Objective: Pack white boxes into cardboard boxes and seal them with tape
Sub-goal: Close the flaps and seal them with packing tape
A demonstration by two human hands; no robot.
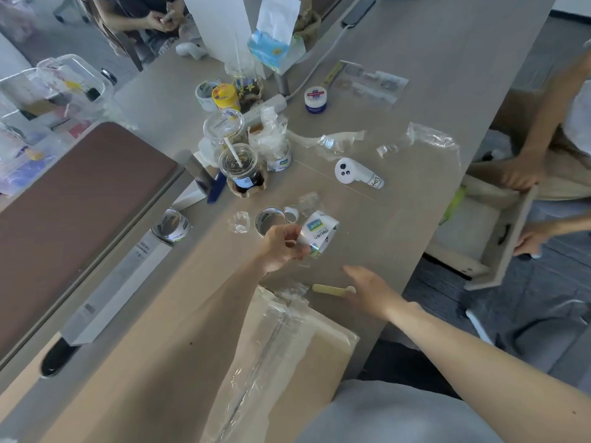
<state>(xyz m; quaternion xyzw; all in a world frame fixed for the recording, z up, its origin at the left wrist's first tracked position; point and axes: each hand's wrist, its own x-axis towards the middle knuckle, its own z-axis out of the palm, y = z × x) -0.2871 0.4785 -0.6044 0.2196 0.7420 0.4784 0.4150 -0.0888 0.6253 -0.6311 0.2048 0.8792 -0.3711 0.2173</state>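
Seems sealed along cardboard box (319, 346) seam; pinches tape roll (316, 233) in left grip (281, 247); holds right grip (371, 289) open, empty, near cutter (329, 289); leaves white box (121, 282) apparently unpacked.

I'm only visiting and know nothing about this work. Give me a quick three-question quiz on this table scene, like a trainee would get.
1. True or false: the cardboard box nearest the camera has clear tape along its seam.
2. What does the left hand hold? A) a tape roll B) a cup C) scissors
3. Fill in: the right hand, beside the pale yellow tool, is ____ and holds nothing.
Key: 1 true; 2 A; 3 open.
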